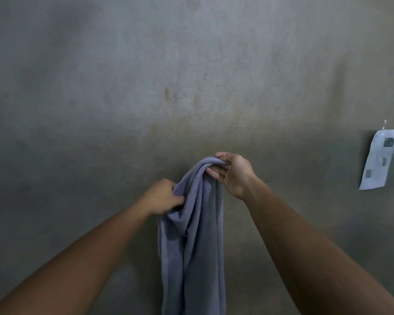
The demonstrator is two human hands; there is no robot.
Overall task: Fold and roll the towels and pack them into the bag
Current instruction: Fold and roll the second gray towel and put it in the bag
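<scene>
A lavender-grey towel (pixel 193 242) hangs bunched in long vertical folds in front of me, and its lower end runs out of the bottom of the frame. My right hand (pixel 233 172) pinches the towel's top edge, the highest point of the cloth. Lower and to the left, my left hand (pixel 163 196) grips a fold of the towel's side. Both forearms reach in from the bottom corners. No bag is in view.
A bare grey plastered wall (pixel 191 76) fills the view behind the towel. A white printed paper sheet (pixel 379 159) hangs from a small hook on the wall at the right.
</scene>
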